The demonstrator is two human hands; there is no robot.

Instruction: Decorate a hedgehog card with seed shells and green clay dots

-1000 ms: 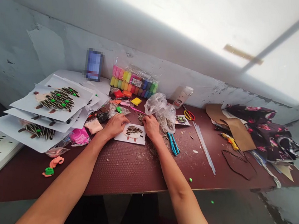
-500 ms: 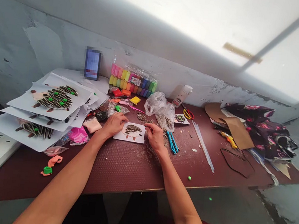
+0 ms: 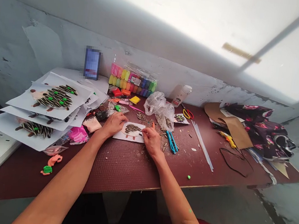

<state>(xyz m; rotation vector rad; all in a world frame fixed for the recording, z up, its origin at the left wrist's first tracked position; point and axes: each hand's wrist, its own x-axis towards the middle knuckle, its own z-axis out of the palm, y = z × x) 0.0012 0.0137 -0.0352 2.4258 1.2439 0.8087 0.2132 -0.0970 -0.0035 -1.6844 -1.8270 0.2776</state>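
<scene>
A small white card (image 3: 123, 136) lies on the table with a hedgehog shape (image 3: 132, 129) on it, its pale body covered in rows of striped sunflower seeds. My left hand (image 3: 113, 125) grips the card by its upper left edge. Over the card's right end, my right hand (image 3: 152, 139) is closed in a pinch beside the seed rows; whatever its fingertips hold is too small to make out. Loose sunflower seeds (image 3: 143, 118) are scattered just behind the card. To the right of my right hand lies a blue utility knife (image 3: 172, 142).
Stacked sheets with seed hedgehogs (image 3: 51, 97) rise at left. Behind are a pack of coloured clay (image 3: 132, 81), a plastic bag (image 3: 158, 105), a white bottle (image 3: 182, 96) and scissors (image 3: 188, 112). Clear sticks (image 3: 202, 145) and a yellow glue gun (image 3: 229, 139) lie right.
My right hand has moved slightly down and left, from the card's upper right corner onto its right end. My left hand stays at the left edge.
</scene>
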